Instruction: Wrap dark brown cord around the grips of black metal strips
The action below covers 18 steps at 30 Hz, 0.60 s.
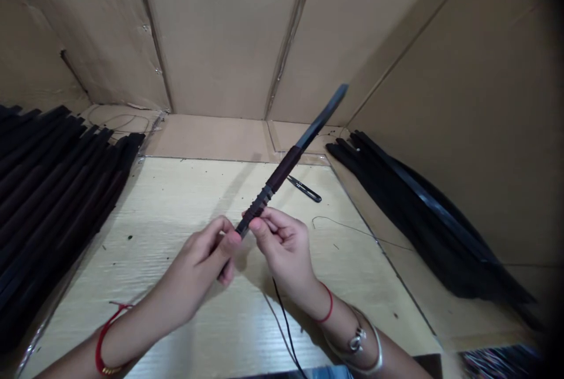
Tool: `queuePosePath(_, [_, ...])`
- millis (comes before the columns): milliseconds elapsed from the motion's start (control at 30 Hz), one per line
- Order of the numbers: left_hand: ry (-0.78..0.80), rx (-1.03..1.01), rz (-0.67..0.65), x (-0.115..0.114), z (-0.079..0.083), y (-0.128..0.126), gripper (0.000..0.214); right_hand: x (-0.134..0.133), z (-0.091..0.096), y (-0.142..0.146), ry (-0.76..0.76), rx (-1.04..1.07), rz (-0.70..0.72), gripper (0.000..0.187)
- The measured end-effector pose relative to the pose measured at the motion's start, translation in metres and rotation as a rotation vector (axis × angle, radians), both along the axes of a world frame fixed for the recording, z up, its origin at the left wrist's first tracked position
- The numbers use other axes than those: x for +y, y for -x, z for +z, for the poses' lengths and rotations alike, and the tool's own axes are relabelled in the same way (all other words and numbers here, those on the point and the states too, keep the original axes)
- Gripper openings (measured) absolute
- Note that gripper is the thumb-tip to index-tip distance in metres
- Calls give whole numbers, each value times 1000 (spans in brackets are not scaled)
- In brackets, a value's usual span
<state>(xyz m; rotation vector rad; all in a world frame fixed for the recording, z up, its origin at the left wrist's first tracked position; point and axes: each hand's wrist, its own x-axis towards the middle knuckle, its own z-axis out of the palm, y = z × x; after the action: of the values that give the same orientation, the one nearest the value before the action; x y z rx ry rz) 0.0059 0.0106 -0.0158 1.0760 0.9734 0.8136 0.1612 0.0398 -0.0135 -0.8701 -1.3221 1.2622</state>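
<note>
A long, dark, sword-like piece [286,168] slants up and away above the table, its far end bluish-grey and blade-like. Brown-black wrapping covers its middle, and ridged turns of cord show nearer my hands. My left hand [211,250] is closed round the near end, thumb on top. Just beyond it, my right hand [282,238] pinches at the lower wrapped part with thumb and fingers. A thin black cord [284,314] hangs from below my right hand towards the table's front edge, with a paler strand beside it. Small black thread snips [304,189] lie on the table behind.
Many long dark pieces are stacked on the left [57,191]. A black bundle of similar long pieces [418,214] lies on the right. Cardboard walls [229,32] enclose the pale tabletop [167,191]. A loose thread [352,228] and small scraps lie on it.
</note>
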Motion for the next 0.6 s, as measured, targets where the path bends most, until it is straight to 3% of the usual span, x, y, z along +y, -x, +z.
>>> queuePosePath(67, [71,-32,20,0,3,0,46,0,1,1,-13,-9,36,38])
queuePosePath(167, [286,-260,-79,1,2,1,47,-3,5,0,-44,13,107,43])
queuePosePath(267, [299,-402,-180,3,1,4,50,-6,9,-3,-65,-40,147,40])
queuePosePath(400, [393,-485,-229,6,1,10,42,-6,11,-4,30,-142,347,29])
queuePosePath(500, [510,-578,-222,7,-1,12,32,-5,9,-2,4,-159,333,19])
queuePosePath(600, [539,-570,-230,5,-3,10,39,-8,9,2,-50,-130,239,19])
